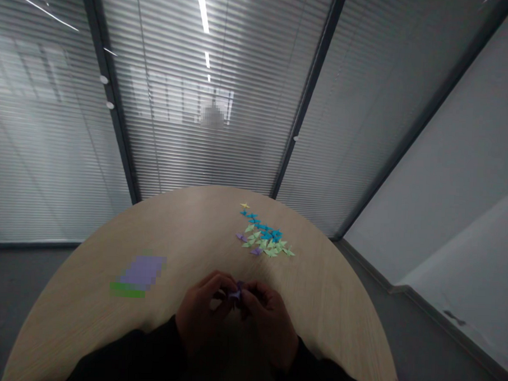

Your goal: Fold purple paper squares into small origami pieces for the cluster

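Between my two hands, low over the near part of the table, is a small purple piece of folded paper [235, 294]. My left hand [204, 306] pinches it from the left with thumb and forefinger. From the right, my right hand [267, 317] grips the same paper, its fingers curled inward. Much of the paper is covered by the fingertips, so its exact folded shape does not show. Beyond the hands lies a group of small folded paper figures, with pale green ones [272, 246], blue ones [271, 234], a purple one [256, 251] and a yellow one [245, 205].
On the left of the round wooden table [185, 227] lies a blurred purple stack [141, 272] with a green strip [127, 290] at its near edge. Behind the table stand glass panels with blinds [213, 155]. A white wall [439, 182] is on the right.
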